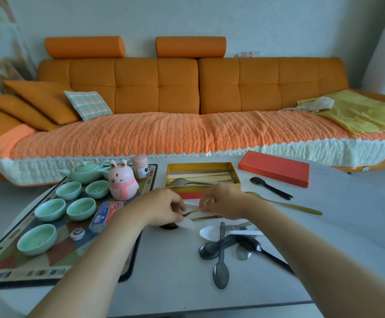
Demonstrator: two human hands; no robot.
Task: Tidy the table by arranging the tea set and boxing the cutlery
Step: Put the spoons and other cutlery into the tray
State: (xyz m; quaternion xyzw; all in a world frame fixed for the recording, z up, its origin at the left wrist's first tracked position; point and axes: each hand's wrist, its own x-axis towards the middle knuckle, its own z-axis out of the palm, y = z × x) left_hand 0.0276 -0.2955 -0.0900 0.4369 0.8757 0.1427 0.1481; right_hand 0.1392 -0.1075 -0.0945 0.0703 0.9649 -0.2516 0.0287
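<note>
Nearest me, plastic spoons [221, 246] lie loose on the table [175, 283], unboxed. My left grip [161, 208] and right grip [223, 203] both pinch a thin gold spoon [192, 211], seemingly alongside something white. Beyond, the box [198, 165] stands open, partly filled, and the cups [81, 208] sit grouped.
</note>
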